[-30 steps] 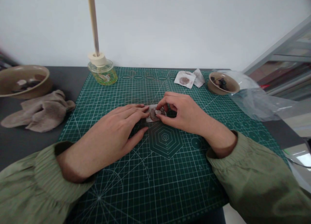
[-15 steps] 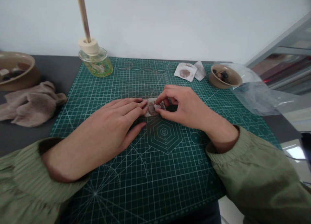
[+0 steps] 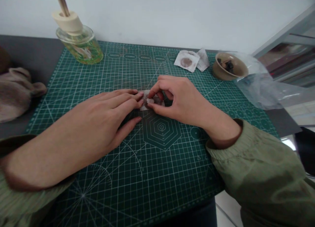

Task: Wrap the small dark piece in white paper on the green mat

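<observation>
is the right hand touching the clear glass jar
No, the right hand pinches a white paper square far from the clear glass jar.

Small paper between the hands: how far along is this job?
Looks done: a paper square with a round brown stain lies at the back of the mat. In hand: the right hand pinches the small paper, with a pale piece on it, while the left hand presses its edge with fingertips. Apparently left: dark pieces in the small ceramic bowl, though I cannot tell whether they are needed.
</observation>
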Demonstrator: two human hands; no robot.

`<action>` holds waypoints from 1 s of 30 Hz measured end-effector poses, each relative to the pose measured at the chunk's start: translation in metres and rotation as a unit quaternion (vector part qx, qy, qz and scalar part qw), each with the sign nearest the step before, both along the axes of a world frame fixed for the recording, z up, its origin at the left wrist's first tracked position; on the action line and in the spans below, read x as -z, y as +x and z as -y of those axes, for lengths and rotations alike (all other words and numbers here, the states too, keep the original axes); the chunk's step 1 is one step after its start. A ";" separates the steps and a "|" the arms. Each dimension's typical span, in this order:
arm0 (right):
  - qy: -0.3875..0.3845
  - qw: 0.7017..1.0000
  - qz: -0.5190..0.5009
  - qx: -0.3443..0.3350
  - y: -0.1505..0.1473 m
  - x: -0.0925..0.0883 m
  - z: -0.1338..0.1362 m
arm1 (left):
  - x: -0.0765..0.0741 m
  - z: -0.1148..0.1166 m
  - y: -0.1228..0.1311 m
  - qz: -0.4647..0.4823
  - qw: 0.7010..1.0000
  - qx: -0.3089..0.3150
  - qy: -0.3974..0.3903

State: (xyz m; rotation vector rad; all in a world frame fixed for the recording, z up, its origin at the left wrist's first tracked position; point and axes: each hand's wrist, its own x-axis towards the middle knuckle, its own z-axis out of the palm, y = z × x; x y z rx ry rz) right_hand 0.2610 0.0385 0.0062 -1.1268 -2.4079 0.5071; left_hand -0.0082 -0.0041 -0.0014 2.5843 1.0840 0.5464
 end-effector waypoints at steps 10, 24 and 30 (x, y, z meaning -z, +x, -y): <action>-0.016 1.000 0.000 -0.004 -0.001 0.000 0.001 | 0.000 0.001 -0.001 -0.032 0.999 -0.002 0.027; 0.014 0.999 0.017 0.032 -0.002 -0.001 0.003 | 0.002 0.002 -0.004 -0.066 0.994 0.017 0.085; -0.004 1.000 0.011 0.018 -0.001 -0.001 0.002 | 0.003 0.003 -0.007 -0.044 0.998 0.009 0.054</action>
